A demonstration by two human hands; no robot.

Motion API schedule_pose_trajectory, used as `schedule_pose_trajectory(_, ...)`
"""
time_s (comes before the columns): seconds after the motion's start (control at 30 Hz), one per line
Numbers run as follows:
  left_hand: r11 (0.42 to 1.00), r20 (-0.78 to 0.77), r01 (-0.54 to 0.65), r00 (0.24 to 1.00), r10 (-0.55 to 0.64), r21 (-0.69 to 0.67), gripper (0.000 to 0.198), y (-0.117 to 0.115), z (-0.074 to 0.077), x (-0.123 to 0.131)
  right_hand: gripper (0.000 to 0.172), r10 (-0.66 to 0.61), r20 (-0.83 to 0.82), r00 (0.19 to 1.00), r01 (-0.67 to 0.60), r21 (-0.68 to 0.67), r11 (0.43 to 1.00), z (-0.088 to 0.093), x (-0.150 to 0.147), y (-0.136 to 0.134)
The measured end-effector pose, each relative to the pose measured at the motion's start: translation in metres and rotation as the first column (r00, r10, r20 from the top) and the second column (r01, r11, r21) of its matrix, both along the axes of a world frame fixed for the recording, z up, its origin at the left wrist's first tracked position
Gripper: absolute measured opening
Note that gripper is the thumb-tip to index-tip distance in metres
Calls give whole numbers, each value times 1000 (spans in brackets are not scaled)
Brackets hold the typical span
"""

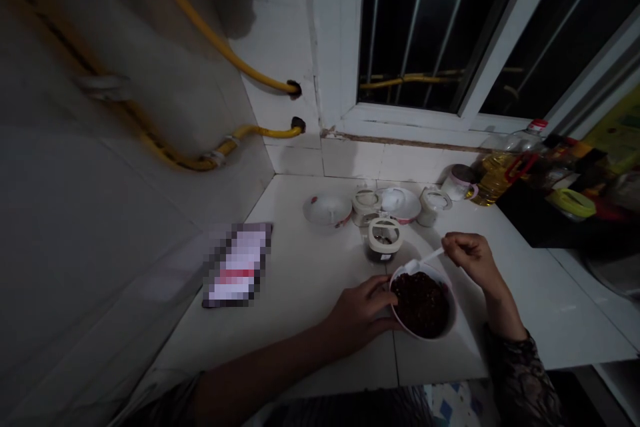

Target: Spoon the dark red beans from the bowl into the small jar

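Observation:
A white bowl (450, 324) filled with dark red-brown chopped food sits on the white countertop (300, 293) near its front edge. My left hand (361, 313) wraps around the bowl's left side, fingers curled against its rim. My right hand (470, 257) pinches the handle of a small white spoon (423, 261), whose scoop hovers at the bowl's far rim. Just behind the bowl stands a small dark jar with a white lid frame (384, 240).
Behind stand a white bowl (327, 209), a plate (401, 204), two small white jars (365, 204), a cup (459, 182) and an oil bottle (500, 170). A blurred phone (237, 265) lies at the left. Yellow gas hoses (235, 143) run along the wall. A dark stove edge (550, 227) is at the right.

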State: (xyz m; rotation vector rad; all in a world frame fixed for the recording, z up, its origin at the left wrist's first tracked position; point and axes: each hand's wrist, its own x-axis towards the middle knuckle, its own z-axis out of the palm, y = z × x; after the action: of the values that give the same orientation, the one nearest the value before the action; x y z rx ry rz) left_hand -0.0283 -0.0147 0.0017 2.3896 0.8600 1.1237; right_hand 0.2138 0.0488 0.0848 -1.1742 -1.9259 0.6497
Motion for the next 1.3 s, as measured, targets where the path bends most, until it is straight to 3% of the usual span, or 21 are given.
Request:
schedule_pose_trajectory(0.13, 1000, -10, 5, 1000, -5, -19, 31, 0, 0, 0, 46, 165, 98, 981, -134, -268, 954, -7, -2, 0)
schedule_pose_trajectory(0.23, 999, -24, 13, 1000, -14, -38, 29, 0, 0, -1, 45, 219, 89, 972, -172, -373, 912, -14, -7, 2)
schedule_pose_trajectory(0.43, 999, -32, 6, 999, -7, -37, 28, 0, -2, -1, 46, 158, 103, 982, -105, -396, 912, -22, -3, 6)
schedule_pose_trajectory(1.3, 999, -28, 11, 1000, -12, -53, 26, 0, -3, -1, 51, 150, 6, 989, -128, -486, 864, -23, -3, 10)
